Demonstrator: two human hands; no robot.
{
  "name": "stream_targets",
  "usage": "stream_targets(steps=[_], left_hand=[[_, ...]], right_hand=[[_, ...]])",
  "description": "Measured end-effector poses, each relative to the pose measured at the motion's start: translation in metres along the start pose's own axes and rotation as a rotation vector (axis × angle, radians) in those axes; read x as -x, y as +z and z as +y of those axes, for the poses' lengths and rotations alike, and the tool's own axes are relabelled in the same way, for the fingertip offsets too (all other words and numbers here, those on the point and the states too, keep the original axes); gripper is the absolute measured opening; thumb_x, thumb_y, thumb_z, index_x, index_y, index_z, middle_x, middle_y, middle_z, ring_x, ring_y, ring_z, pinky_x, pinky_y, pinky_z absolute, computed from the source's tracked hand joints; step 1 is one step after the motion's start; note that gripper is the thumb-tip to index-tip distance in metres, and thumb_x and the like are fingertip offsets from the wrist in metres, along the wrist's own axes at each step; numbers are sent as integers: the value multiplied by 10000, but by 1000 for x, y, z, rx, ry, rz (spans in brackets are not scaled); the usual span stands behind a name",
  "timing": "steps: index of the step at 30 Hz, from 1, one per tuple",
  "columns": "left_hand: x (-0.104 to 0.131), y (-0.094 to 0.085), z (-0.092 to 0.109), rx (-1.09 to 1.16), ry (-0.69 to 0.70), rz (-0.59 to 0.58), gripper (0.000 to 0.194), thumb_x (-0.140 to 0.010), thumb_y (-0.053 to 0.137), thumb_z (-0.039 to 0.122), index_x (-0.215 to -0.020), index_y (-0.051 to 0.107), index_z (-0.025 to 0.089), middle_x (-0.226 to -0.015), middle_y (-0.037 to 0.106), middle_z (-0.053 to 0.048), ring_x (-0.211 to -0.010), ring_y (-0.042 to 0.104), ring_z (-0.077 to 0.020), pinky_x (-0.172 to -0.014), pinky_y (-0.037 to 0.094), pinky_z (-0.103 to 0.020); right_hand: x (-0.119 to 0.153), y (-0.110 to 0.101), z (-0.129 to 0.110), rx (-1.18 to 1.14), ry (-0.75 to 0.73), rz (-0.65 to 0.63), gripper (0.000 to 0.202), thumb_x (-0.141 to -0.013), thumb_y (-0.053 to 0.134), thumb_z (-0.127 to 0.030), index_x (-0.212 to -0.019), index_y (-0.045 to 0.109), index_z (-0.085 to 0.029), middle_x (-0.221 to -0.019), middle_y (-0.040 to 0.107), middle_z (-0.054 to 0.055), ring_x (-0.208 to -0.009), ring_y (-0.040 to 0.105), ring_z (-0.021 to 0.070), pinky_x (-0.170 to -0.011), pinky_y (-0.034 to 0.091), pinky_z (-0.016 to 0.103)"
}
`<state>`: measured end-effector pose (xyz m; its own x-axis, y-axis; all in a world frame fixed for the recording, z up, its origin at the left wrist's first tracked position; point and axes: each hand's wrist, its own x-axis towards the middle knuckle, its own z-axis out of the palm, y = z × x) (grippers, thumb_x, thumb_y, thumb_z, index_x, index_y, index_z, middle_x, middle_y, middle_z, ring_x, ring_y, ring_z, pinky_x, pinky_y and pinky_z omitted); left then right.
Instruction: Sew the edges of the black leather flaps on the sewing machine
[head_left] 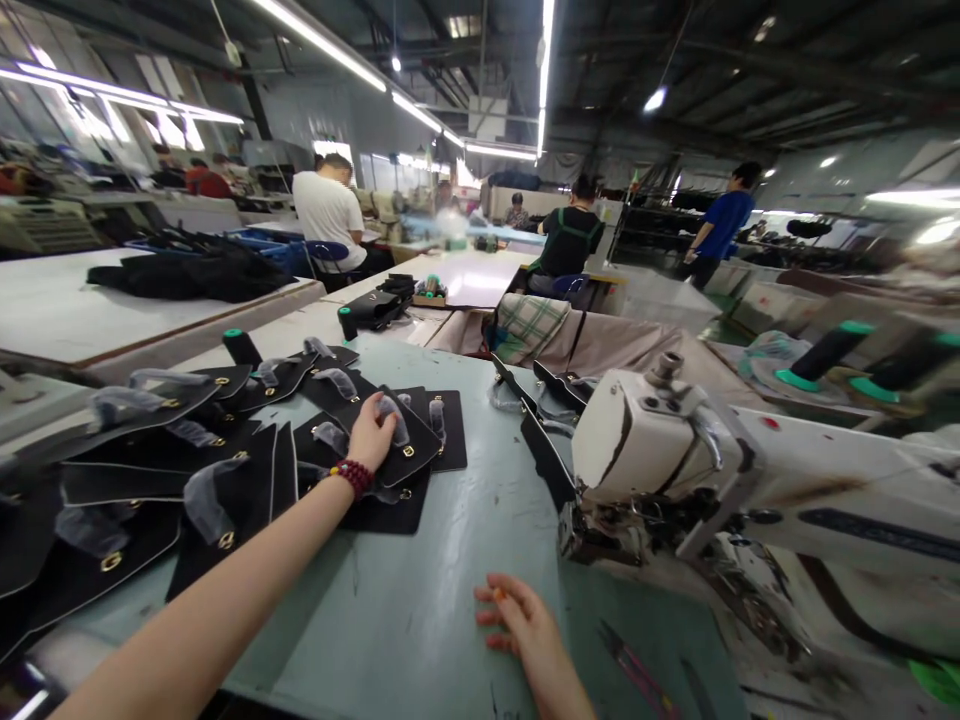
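My left hand (373, 432), with dark red beads at the wrist, reaches to a pile on the table's left. Its fingers close on a black bag panel (420, 448) by the handle (393, 418), which is wrapped in clear plastic. The panel lies over others and has a gold metal ring (409, 451). Around it are several similar black panels (232, 500) with light edges and wrapped handles. Low over the table's bare middle, my right hand (521, 630) is open, fingers apart and slightly curled, with a small orange spot on one finger. Nothing shows in it.
A white sewing machine (675, 450) stands at right, with more black panels (546, 450) beside its head. Thread snips (637, 665) lie on the green tabletop (457, 540) near the front. Thread cones (241, 348) stand behind the pile. Several people sit or stand farther back.
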<state>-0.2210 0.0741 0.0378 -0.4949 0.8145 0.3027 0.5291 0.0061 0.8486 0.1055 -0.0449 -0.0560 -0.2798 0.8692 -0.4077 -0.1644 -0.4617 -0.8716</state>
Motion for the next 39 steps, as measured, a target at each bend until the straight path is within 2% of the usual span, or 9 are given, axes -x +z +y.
stream_targets(steps=[9,12,15,18,21,23,26,31,39], left_hand=[[150,2,94,303,72,-215,508,-920,579,395,-1391,467,240,-1129,711,-80,-1022,713,-230,-906,590,-355],[193,9,91,190,105,-232,481,-928,568,383,-1382,484,252,-1216,695,-102,-1120,680,-260,-1005,541,-423],[219,16,76,131,81,-86,668,-855,665,406,-1453,411,252,-1459,531,-132,-1353,504,-318,-1162,376,-521],[235,23,65,361,-329,-190,850,-739,770,486,-1459,415,204,-1558,416,-164,-1445,374,-375,-1189,322,-547],[242,29,67,714,-848,-544,687,-718,793,517,-1265,614,141,-1374,623,-182,-1303,553,-384,-1075,478,-486],[239,34,73,830,-956,-622,566,-725,818,464,-1166,679,136,-1193,737,-146,-1125,682,-331,-968,556,-410],[221,44,82,831,-905,-589,489,-712,856,393,-1109,712,146,-1038,792,-92,-922,745,-247,-848,592,-318],[182,68,88,825,-804,-591,381,-703,865,384,-971,743,141,-942,806,-78,-804,750,-207,-763,589,-266],[145,96,106,763,-778,-646,432,-631,896,400,-924,751,119,-895,803,-107,-746,738,-213,-720,586,-283]], right_hand=[[47,36,-63,89,-301,-152,672,-843,709,-551,-1372,517,-185,-1357,611,161,-1180,620,274,-897,541,360],[61,42,-62,190,-379,-106,411,-954,575,-446,-1220,645,-139,-1160,704,143,-981,678,241,-879,543,353],[69,29,-52,206,-423,39,358,-976,531,-420,-1156,676,-146,-1111,711,129,-974,673,235,-899,536,332],[72,13,-50,225,-450,69,316,-989,507,-385,-1153,669,-167,-1093,705,108,-982,666,220,-900,532,305],[71,4,-58,311,-464,63,285,-991,486,-357,-1063,683,-164,-982,705,89,-895,656,202,-864,532,292],[68,0,-64,348,-477,102,283,-984,487,-351,-1053,685,-160,-991,703,95,-911,653,206,-869,528,291],[61,-9,-69,354,-471,150,283,-959,530,-348,-1111,675,-158,-1106,693,114,-990,649,216,-856,524,281],[48,-21,-72,335,-258,115,325,-945,532,-402,-747,601,-153,-671,636,30,-568,542,115,-510,401,198],[25,-24,-77,200,-250,203,492,-911,540,-572,-673,578,-143,-557,592,19,-431,470,72,-434,330,179]])
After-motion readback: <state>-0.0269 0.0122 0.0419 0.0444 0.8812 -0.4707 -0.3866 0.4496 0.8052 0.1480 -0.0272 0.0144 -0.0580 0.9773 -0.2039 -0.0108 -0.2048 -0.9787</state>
